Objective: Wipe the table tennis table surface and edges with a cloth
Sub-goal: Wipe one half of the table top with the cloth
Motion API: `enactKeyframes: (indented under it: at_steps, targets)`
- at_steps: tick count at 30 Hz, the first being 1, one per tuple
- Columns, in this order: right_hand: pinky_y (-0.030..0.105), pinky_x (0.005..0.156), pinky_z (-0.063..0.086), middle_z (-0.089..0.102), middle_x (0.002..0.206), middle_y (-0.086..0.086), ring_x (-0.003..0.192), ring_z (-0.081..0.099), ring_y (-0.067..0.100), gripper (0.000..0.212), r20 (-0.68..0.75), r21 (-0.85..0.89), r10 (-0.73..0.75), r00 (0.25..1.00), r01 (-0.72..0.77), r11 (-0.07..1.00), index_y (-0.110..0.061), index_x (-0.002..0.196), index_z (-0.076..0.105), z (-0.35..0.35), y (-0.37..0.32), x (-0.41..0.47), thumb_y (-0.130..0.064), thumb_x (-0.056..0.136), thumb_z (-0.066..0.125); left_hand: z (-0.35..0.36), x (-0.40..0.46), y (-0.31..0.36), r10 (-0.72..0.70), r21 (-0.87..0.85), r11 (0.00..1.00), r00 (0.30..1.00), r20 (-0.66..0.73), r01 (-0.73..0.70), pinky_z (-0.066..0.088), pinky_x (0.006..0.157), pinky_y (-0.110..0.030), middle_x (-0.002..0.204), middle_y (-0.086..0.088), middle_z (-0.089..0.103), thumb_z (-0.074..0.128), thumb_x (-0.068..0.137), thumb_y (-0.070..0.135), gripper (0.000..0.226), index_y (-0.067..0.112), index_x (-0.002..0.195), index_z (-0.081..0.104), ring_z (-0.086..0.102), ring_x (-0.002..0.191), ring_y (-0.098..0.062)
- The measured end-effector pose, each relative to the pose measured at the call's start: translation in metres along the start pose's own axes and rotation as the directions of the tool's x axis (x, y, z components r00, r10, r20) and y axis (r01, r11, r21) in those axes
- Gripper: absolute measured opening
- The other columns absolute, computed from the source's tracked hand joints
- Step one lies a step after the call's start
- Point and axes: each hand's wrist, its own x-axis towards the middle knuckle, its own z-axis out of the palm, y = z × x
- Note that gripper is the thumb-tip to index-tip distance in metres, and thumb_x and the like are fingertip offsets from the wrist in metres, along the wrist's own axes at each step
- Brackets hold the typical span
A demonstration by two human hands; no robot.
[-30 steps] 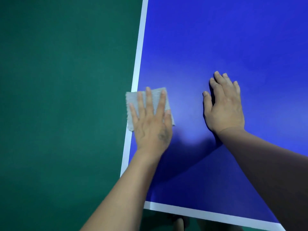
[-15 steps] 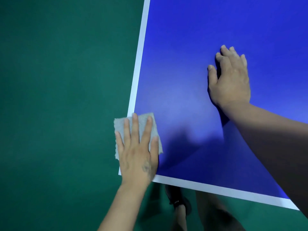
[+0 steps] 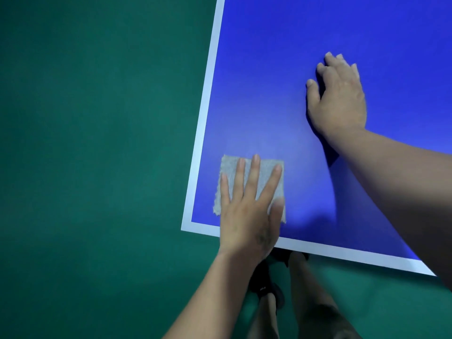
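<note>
Since half a second ago the cloth (image 3: 254,177) has slid inward off the side edge — it now lies wholly on the blue table (image 3: 318,28), just inside the near corner. One left hand (image 3: 247,216) presses it flat, fingers straight and spread, cloth showing past the fingertips. One right hand (image 3: 338,101) rests flat on bare table, well apart. Below the near edge — two legs, one dark shoe (image 3: 265,287), on green floor (image 3: 85,143).

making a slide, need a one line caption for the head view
Left hand presses a grey cloth flat near the blue table corner while the right hand rests on it.
</note>
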Motion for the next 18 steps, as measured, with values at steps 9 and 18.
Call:
enactKeyframes:
  at_steps: [9, 18]
  targets:
    - [0.057, 0.131, 0.012, 0.028, 0.173, 0.01, 0.161, 0.02, 0.032, 0.075, 0.164, -0.092, -0.145, 0.976, 0.162, 0.982, -0.006, 0.159, 0.04, -0.012, -0.044, -0.105, -0.058, 0.106, 0.037, -0.013, -0.062, -0.046, 0.094, 0.112, 0.987, 0.979, 0.182, -0.116, 0.004, 0.132, -0.061, 0.18, -0.003, -0.016, 0.083, 0.073, 0.069, 0.134, 0.037, 0.172, -0.002, -0.013, 0.166, -0.031]
    - [0.046, 0.132, 0.015, 0.01, 0.177, -0.008, 0.164, 0.003, 0.013, 0.07, 0.391, 0.108, -0.158, 0.907, 0.125, 0.986, -0.018, 0.167, 0.028, -0.059, -0.07, -0.252, -0.054, 0.108, 0.043, -0.065, -0.099, -0.082, 0.009, -0.219, 0.975, 0.969, 0.248, 0.047, 0.014, 0.135, -0.047, 0.18, 0.009, -0.003, 0.045, 0.087, 0.006, 0.092, 0.035, 0.171, 0.02, -0.009, 0.166, -0.013]
